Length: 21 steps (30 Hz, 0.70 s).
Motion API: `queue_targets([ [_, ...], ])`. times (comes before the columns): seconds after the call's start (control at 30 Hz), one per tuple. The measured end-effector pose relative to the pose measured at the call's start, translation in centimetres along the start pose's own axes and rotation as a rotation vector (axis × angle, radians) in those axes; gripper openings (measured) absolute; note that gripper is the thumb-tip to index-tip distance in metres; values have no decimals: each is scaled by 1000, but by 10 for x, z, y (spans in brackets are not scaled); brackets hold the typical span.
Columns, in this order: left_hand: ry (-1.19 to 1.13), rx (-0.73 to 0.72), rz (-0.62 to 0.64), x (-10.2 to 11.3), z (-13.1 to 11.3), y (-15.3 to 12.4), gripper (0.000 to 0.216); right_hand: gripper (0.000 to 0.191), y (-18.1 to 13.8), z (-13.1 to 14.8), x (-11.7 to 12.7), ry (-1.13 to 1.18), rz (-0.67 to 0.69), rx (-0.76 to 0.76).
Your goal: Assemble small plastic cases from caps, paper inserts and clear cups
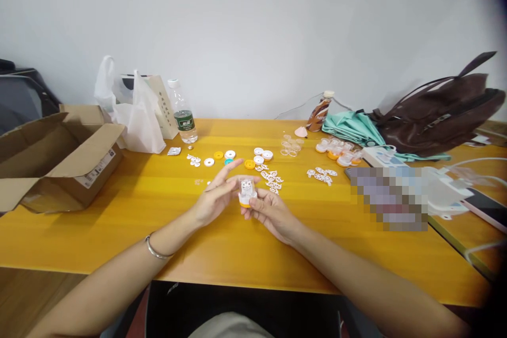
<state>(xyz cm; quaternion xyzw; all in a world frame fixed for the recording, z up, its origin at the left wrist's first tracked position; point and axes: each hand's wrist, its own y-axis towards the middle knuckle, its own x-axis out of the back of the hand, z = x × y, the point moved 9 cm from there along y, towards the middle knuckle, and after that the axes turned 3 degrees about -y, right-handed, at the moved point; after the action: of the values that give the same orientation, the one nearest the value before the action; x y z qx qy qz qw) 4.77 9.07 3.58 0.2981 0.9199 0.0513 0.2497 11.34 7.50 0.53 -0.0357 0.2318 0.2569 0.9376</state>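
Observation:
Just above the table, a small device (247,199) with a clear top, white workings inside and a yellow base is held upright. My right hand (273,214) grips its lower part, thumb in front and fingers around behind. At its upper left is my left hand (217,198), the thumb and some fingers against the clear top while the index finger sticks out past it. Beyond the hands lie white and yellow round discs (249,164), a teal disc (228,161) and flat white cut-out pieces (273,179). Small white parts (194,160) lie farther left.
A cardboard box (71,169), white plastic bag (137,121) and water bottle (184,116) stand left. Clear rings (291,145), similar devices (340,151), more white pieces (322,175), a drink bottle (320,112), teal cloth (352,128), brown bag (439,111) and power strip (380,158) are right.

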Motion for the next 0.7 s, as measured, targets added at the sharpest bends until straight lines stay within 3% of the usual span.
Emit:
queue_targets([
  [0.17, 63, -79, -53, 4, -6, -2, 49, 22, -1, -2, 1, -15, -5, -3],
  [0.3, -17, 17, 20, -2, 5, -2, 47, 24, 0, -3, 0, -21, 0, -9],
  [0.43, 72, -76, -51, 5, -3, -3, 53, 23, -1, -5, 1, -42, -11, -17],
  [0.6, 4, 14, 79, -8, 3, -4, 58, 23, -2, -5, -1, -46, 16, -10],
  [0.7, 32, -49, 43, -5, -2, -3, 66, 22, -1, -4, 2, -34, 7, -9],
])
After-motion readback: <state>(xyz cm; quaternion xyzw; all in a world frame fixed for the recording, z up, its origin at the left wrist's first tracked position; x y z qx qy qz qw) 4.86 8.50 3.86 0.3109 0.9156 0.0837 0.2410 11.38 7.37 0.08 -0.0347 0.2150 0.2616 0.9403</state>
